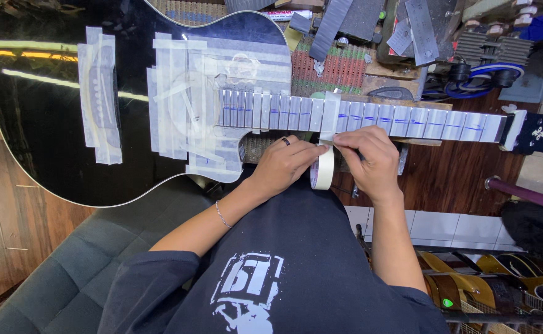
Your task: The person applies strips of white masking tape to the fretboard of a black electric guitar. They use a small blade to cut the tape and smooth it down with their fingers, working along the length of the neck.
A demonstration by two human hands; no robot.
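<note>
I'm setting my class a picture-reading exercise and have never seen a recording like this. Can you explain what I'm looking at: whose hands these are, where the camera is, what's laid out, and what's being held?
There is one picture, taken by a camera worn on a person's head, looking down at their own two bare hands. A black acoustic guitar lies flat across a cluttered workbench, its neck pointing right. Pale masking tape covers the neck between the frets, the soundhole area and the bridge. The left hand holds a roll of masking tape, while the right hand pinches its free end just below the neck. Metal tools lie behind.
</note>
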